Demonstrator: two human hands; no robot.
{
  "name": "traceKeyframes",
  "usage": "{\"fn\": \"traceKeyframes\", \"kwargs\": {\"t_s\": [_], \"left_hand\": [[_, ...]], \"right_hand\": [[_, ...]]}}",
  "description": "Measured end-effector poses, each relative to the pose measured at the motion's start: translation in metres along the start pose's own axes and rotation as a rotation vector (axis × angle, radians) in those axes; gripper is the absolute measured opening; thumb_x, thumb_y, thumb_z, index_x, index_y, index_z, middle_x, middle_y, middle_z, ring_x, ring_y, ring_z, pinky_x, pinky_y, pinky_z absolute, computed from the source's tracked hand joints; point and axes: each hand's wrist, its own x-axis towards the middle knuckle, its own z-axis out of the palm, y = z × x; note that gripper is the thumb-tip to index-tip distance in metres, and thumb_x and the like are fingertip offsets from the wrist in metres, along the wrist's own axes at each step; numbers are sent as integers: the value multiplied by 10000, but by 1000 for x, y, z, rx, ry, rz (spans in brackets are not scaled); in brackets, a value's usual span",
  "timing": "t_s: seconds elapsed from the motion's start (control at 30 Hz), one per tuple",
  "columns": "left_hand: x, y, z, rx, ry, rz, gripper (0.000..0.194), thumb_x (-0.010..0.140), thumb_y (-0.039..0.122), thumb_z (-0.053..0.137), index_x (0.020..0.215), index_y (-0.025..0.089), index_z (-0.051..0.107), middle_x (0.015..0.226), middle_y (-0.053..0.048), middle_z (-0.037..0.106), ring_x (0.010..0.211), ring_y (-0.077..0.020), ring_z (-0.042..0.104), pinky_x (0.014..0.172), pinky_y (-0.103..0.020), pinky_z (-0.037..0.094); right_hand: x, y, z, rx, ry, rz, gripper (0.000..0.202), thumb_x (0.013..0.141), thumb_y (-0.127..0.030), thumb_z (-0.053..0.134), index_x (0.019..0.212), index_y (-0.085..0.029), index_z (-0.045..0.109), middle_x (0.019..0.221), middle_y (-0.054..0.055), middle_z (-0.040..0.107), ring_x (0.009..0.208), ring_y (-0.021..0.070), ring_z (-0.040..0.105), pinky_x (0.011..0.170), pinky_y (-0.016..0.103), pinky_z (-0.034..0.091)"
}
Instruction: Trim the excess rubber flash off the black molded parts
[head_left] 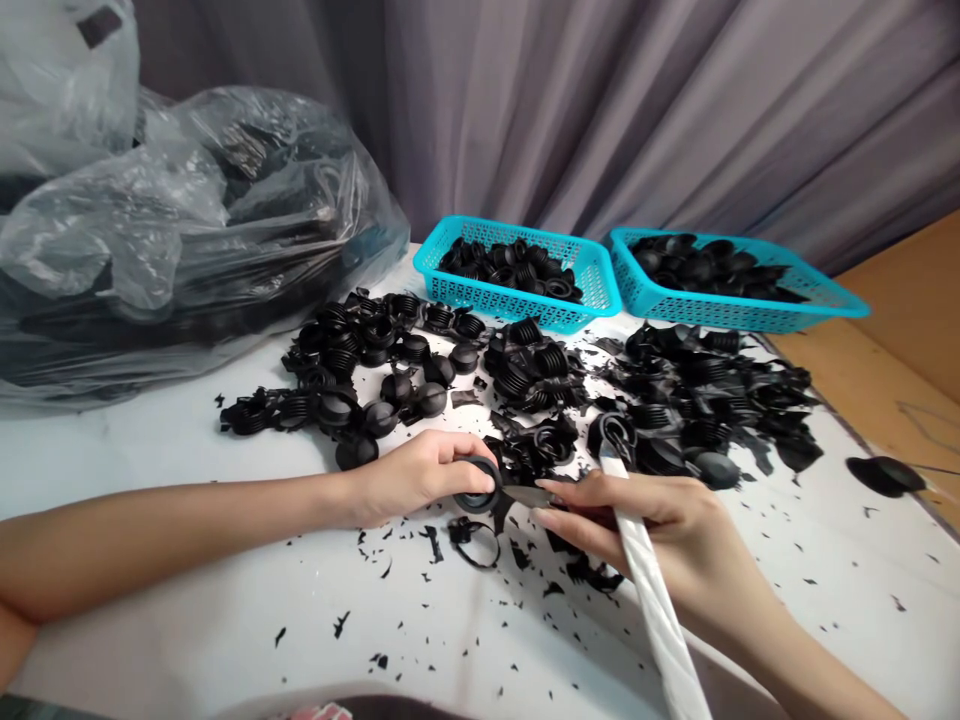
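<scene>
Near the middle of the table, my left hand (431, 475) grips a round black rubber part (480, 490) with a raised rim, thumb pressed on its edge. Opposite it, my right hand (652, 520) pinches a pointed metal blade (529, 495), whose tip meets the part's right side. A long white-wrapped stick (649, 590) crosses in front of the right fingers; whether it joins the blade I cannot tell. Its upper end lies by a black ring-shaped piece (611, 435). Below the left hand lies a thin black trimmed ring (480, 545) among dark scraps.
Heaps of ribbed black rubber parts (337, 350) spread behind my hands, more at the right (705, 400). Two blue baskets (517, 305) (750, 312) hold similar pieces. A large clear plastic bag (187, 250) fills the left back. Grey curtain (600, 110) hangs behind; scraps litter the white table (225, 600).
</scene>
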Motion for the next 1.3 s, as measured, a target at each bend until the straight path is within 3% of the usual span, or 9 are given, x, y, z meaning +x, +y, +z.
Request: {"fn": "traceKeyframes", "kwargs": {"t_s": [0.33, 0.63, 0.77, 1.03, 1.3], "left_hand": [[1, -1, 0, 12, -5, 28, 182, 675, 278, 610, 788, 139, 581, 691, 31, 533, 609, -75, 425, 542, -207, 294], [-1, 0, -3, 91, -32, 49, 169, 691, 277, 610, 784, 136, 605, 665, 30, 533, 589, -77, 422, 542, -205, 313], [-1, -1, -3, 111, -23, 40, 174, 699, 288, 603, 792, 141, 604, 624, 43, 498, 556, -72, 384, 514, -204, 284], [1, -2, -4, 140, -23, 21, 214, 693, 314, 604, 808, 134, 602, 657, 28, 508, 573, -80, 394, 524, -212, 281], [1, -4, -3, 115, -25, 4, 218, 678, 312, 604, 804, 134, 596, 696, 12, 536, 607, -91, 435, 559, -224, 319]], "right_hand": [[-1, 2, 1, 4, 1, -13, 124, 762, -304, 703, 831, -220, 763, 714, 43, 754, 499, 169, 654, 415, 248, 477], [6, -2, -2, 14, -110, 75, 192, 759, -366, 692, 738, -187, 758, 659, 47, 741, 470, 156, 625, 430, 238, 481], [5, 2, 0, 4, -91, 40, 221, 761, -392, 687, 725, -185, 754, 590, 31, 712, 414, 130, 576, 395, 226, 447], [3, 1, 0, -17, -98, 2, 179, 778, -335, 683, 736, -174, 748, 650, 51, 738, 475, 159, 638, 431, 233, 463], [2, 0, 1, 13, -80, -56, 130, 783, -281, 691, 826, -178, 756, 542, 3, 677, 402, 112, 560, 385, 218, 417]]}}
